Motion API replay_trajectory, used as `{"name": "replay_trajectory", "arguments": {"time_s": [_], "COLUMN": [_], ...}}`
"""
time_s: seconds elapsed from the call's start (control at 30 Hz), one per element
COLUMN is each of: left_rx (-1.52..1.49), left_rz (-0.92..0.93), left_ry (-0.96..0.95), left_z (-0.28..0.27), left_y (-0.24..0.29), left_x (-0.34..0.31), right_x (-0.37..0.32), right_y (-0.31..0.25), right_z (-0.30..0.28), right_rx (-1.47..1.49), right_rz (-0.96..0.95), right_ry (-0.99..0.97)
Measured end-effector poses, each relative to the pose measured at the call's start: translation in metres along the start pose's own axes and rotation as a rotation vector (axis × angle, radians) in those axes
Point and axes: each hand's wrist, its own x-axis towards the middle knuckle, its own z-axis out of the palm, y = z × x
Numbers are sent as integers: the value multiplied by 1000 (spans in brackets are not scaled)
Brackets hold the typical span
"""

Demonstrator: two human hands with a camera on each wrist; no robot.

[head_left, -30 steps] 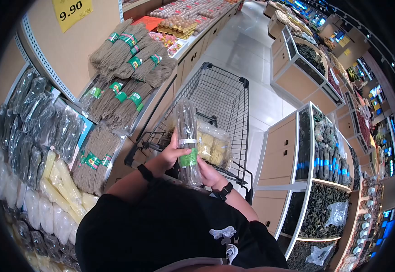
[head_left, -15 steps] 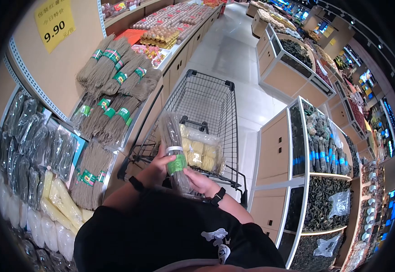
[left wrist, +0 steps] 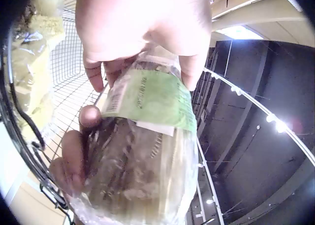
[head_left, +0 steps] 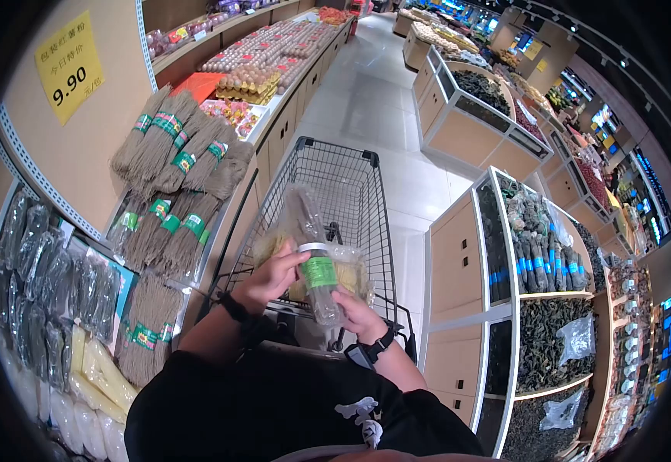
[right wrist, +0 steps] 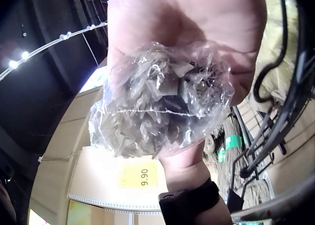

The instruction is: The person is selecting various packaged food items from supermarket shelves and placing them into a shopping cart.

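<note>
A clear plastic package of dark noodles [head_left: 325,299] with a green label is held above the cart's near end. The left hand [head_left: 272,279] grips it around the label from the left; in the left wrist view that hand [left wrist: 142,23] has thumb and fingers on both sides of the green label [left wrist: 152,99]. Lower down, the right hand [head_left: 360,314] holds the package near its bottom end. The right wrist view shows the package's crinkled end [right wrist: 162,107] against the palm of the right hand [right wrist: 192,18]. Packs of yellow noodles [head_left: 351,274] lie in the cart behind it.
A wire shopping cart [head_left: 382,223] stands in front. Left are bundled brown noodles [head_left: 150,231], bagged noodles [head_left: 31,285], a yellow price sign [head_left: 70,68] and egg trays [head_left: 266,54]. Right stands a wooden display cabinet [head_left: 456,258] with dark dried goods [head_left: 543,327].
The view has turned, so the cart and shelves sit lower and further left. The package now tilts with its top to the left, and the left hand has shifted on the label.
</note>
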Motion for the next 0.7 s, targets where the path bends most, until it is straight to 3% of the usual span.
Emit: {"name": "replay_trajectory", "arguments": {"time_s": [0.03,0.27,0.5,0.57,0.63,0.7], "left_rx": [-337,-364,-252,-314,-306,-291], "left_rz": [-287,-446,-600,-718,-710,-698], "left_ry": [151,207,240,211,262,312], "left_z": [-6,-40,-71,-83,-87,-91], "left_y": [-13,-84,-121,-128,-134,-139], "left_x": [14,81,72,70,65,62], "right_x": [1,48,112,125,141,159], "right_y": [-11,-90,-96,-94,-97,-97], "right_z": [-4,-35,-113,-118,-132,-160], "right_rx": [-8,-118,38,-4,-113,-141], "right_rz": [-4,58,94,99,155,214], "right_ry": [1,366,351,454,693,717]}}
